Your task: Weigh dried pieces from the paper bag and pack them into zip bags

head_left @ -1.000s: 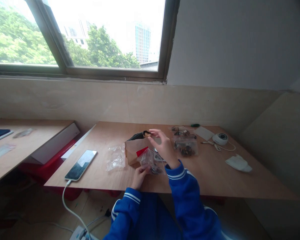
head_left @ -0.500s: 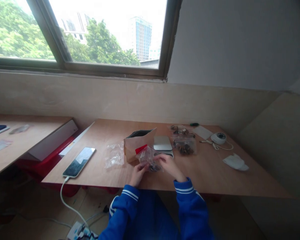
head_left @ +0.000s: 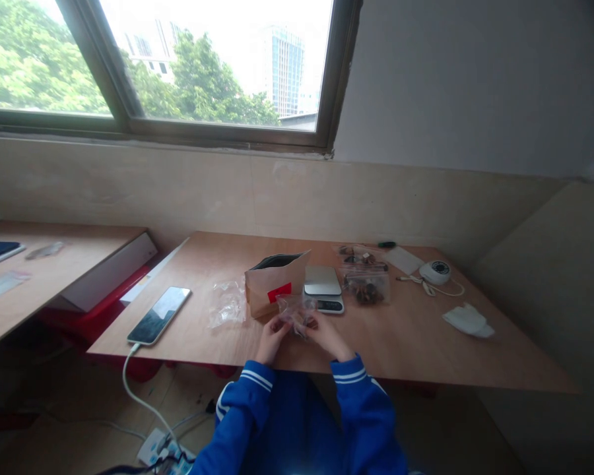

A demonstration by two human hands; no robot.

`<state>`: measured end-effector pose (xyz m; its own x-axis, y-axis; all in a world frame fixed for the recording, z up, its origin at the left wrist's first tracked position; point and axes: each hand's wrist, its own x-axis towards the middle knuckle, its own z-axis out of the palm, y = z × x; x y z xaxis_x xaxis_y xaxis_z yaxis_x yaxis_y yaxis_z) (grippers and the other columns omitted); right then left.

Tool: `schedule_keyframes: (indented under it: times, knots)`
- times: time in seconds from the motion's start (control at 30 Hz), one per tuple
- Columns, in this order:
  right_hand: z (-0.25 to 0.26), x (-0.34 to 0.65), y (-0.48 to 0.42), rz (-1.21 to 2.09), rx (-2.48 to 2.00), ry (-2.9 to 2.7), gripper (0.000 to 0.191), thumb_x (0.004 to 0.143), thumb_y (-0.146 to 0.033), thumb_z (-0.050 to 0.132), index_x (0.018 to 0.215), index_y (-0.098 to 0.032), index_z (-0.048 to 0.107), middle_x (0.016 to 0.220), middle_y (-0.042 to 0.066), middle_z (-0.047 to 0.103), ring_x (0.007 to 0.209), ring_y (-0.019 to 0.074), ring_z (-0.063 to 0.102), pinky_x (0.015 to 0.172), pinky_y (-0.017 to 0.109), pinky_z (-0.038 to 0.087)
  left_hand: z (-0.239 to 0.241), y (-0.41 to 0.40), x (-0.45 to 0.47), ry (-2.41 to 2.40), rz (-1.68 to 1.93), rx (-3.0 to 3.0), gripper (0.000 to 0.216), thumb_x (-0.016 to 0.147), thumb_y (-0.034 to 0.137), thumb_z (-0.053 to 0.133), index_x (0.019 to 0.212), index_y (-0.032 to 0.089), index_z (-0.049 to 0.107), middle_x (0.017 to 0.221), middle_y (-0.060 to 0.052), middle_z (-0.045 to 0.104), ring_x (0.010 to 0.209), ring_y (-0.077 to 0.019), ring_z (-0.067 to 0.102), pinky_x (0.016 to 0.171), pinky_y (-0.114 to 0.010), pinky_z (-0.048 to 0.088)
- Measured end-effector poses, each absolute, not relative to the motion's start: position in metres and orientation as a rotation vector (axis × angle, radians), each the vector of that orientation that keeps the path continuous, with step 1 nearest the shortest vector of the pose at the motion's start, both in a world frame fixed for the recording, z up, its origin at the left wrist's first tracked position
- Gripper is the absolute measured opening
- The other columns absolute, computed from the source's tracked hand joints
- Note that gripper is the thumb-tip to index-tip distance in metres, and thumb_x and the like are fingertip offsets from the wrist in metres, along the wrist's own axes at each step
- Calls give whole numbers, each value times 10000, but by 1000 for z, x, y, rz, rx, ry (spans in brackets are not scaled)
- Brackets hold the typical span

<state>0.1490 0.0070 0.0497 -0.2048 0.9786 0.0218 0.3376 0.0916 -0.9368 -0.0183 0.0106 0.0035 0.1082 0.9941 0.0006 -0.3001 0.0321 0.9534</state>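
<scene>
A clear plastic bag [head_left: 295,307] is pinched between my two hands near the table's front edge. My left hand [head_left: 273,335] is closed on its left side, and my right hand [head_left: 323,331] is closed on its right side. What lies inside the bag is hard to make out. Right behind it stands a brown paper pouch [head_left: 272,280], open at the top, with a red label [head_left: 280,291] on its front. Beside the pouch is a small digital scale [head_left: 323,282] with a dark display facing me.
Zip bags of dark brown pieces [head_left: 366,289] lie right of the scale. Further right are a white dome camera [head_left: 434,272] with its cable and a crumpled white tissue [head_left: 468,321]. Empty clear bags [head_left: 226,303] and a charging phone [head_left: 159,315] lie to the left.
My right hand has moved left and down, closer to my left hand. The plastic bag sits lower, uncovering the pouch's red label and the scale's display.
</scene>
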Motion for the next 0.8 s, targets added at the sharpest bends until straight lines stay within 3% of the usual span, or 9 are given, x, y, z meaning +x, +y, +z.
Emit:
schedule_keyframes:
  times: [0.27, 0.47, 0.67, 0.8]
  knots:
    - [52, 152, 10, 1081, -1295, -1485, 351, 753, -448, 634, 930, -151, 696, 866, 98, 725, 775, 242, 672, 744, 377, 534, 19, 6, -16, 942, 1209, 1038, 374, 678, 376, 720, 961, 133, 684, 997, -92, 710, 993, -246, 623, 933, -371, 443]
    - [55, 149, 9, 1092, -1221, -1304, 409, 705, -473, 667, 954, -149, 681, 1006, 124, 695, 857, 257, 675, 732, 372, 557, 20, 4, -14, 860, 1094, 1133, 454, 655, 309, 746, 1073, 161, 646, 1111, -98, 675, 1069, -248, 598, 982, -398, 423]
    - [64, 152, 5, 1149, -1247, -1281, 349, 736, -417, 651, 948, -140, 675, 954, 123, 711, 855, 262, 679, 753, 391, 552, 16, 2, -12, 896, 1037, 1230, 505, 632, 333, 764, 1082, 143, 637, 980, -94, 706, 902, -237, 646, 856, -379, 492]
    - [81, 174, -1, 1018, -1333, -1476, 232, 774, -343, 608, 900, -168, 693, 892, 89, 722, 828, 243, 676, 764, 376, 535, 15, 3, -14, 905, 1044, 1198, 452, 630, 354, 765, 1009, 127, 668, 959, -106, 713, 905, -246, 650, 865, -388, 487]
